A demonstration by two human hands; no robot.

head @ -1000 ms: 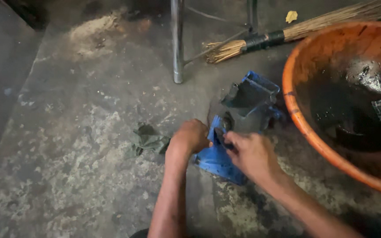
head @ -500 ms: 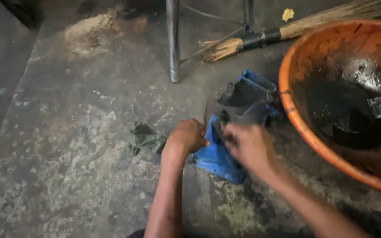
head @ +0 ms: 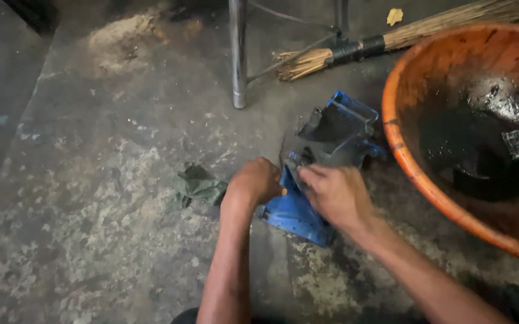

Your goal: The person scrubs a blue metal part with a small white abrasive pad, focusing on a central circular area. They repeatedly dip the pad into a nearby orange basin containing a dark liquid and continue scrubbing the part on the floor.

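Observation:
A blue, oil-stained plastic housing lies on the concrete floor, its lower flat part toward me. My left hand is closed on the left edge of that lower part. My right hand rests on top of it, fingers curled around a small dark piece at the housing's middle; what the piece is cannot be told.
A large orange basin with black oily liquid and a small metal part stands at the right. A straw broom lies behind, beside a metal leg. A crumpled green rag lies left of my hands.
My right hand has shifted a little up and left over the housing's middle. My left hand has kept its grip on the edge.

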